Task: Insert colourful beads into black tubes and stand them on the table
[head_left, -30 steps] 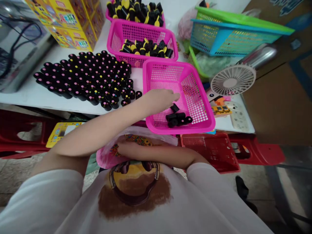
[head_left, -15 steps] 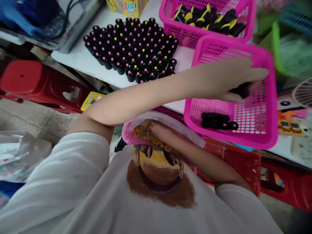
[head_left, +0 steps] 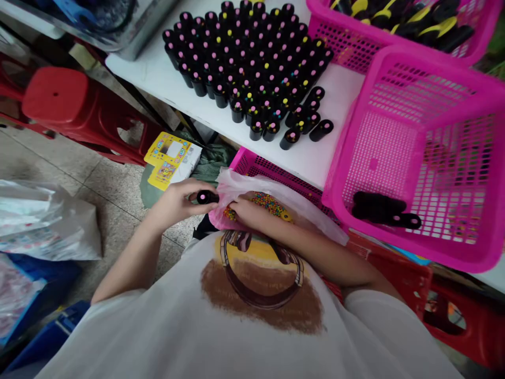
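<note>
My left hand (head_left: 173, 208) is closed around a small black tube (head_left: 206, 197) with a pink dot at its end, at the left edge of an open plastic bag (head_left: 311, 210). Inside the bag lie many tiny multicoloured beads (head_left: 268, 202). My right hand (head_left: 244, 211) reaches into them, its fingertips hidden, so their grip does not show. Many black tubes (head_left: 244, 68) with pink or yellow dots stand upright in a cluster on the white table (head_left: 138, 73). A few black tubes (head_left: 379, 204) lie in the near pink basket (head_left: 335, 184).
A second pink basket (head_left: 343, 45) behind holds black and yellow pieces. Under the table edge is another pink basket (head_left: 284, 171). Red stools (head_left: 57, 97) stand at left, near a yellow box (head_left: 169, 158) and a white plastic bag (head_left: 51, 221). A red crate (head_left: 406, 279) is at right.
My left hand has come back from the near pink basket to the bag, bringing a black tube. My right hand stays in the beads. The view has shifted.
</note>
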A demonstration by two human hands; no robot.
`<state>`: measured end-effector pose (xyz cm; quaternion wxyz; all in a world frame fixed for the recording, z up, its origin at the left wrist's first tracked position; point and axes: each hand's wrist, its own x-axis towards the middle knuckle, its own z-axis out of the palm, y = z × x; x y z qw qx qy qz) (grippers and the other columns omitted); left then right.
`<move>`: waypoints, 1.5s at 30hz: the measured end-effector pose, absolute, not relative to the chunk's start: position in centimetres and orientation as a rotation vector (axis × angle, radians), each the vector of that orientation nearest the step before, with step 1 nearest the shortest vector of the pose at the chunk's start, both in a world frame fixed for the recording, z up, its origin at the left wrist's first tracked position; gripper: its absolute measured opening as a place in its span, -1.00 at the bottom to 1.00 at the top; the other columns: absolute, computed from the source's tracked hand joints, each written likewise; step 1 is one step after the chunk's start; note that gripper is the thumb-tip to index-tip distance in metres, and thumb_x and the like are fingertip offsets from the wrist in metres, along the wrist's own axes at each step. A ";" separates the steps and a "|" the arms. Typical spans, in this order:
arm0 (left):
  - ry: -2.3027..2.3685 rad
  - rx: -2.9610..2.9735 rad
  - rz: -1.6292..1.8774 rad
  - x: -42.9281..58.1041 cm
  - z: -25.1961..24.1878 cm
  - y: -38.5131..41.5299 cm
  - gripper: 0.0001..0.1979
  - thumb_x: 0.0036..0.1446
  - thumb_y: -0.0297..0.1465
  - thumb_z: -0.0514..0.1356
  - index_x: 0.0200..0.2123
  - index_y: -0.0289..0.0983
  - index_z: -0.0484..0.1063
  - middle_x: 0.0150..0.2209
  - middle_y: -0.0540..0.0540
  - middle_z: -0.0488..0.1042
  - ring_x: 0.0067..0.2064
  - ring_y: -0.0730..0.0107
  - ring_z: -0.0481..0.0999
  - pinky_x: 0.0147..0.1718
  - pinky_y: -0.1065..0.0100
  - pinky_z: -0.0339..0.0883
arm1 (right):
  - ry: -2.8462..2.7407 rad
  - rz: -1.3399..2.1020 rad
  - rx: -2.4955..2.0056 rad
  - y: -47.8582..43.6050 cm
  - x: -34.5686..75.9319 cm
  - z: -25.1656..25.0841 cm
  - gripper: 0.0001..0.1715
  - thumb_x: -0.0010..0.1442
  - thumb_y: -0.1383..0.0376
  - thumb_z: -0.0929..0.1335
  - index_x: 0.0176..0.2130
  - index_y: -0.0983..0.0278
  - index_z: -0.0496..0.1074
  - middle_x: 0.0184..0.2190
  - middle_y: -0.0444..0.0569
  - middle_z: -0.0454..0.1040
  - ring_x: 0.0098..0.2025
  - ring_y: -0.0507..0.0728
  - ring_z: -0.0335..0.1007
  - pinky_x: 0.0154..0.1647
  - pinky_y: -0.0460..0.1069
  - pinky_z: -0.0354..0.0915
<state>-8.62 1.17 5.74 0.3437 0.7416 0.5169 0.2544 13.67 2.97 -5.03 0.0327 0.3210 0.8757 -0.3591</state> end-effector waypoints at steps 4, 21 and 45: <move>1.386 1.915 0.717 -10.1 3.6 0.5 -0.36 0.06 0.29 0.28 -0.29 -0.19 0.62 -0.23 -0.18 0.59 -0.18 0.21 0.58 -0.10 0.20 0.52 | 2.749 -1.296 0.947 3.4 14.4 -5.4 -0.62 0.27 0.56 0.37 0.05 0.40 0.60 0.06 0.20 0.63 0.17 0.23 0.51 0.27 0.11 0.32; 1.361 1.946 0.692 -6.8 1.3 -1.7 -0.57 0.04 -0.06 0.50 -0.10 -0.17 0.66 -0.12 -0.19 0.70 0.07 0.05 0.64 0.16 0.04 0.46 | 2.865 -1.779 1.203 2.6 19.2 -1.7 -0.70 0.39 0.36 0.37 0.06 0.25 0.63 0.02 0.08 0.67 0.08 0.19 0.58 0.21 0.15 0.42; 1.278 2.144 0.704 -4.6 0.3 -1.1 -0.55 0.04 -0.11 0.52 -0.03 -0.14 0.63 -0.12 -0.13 0.71 0.04 0.06 0.65 0.16 0.01 0.32 | 2.914 -1.551 1.509 0.9 19.8 4.5 -0.69 0.48 0.31 0.26 0.04 0.19 0.55 -0.09 -0.01 0.49 0.03 0.16 0.44 0.18 0.08 0.36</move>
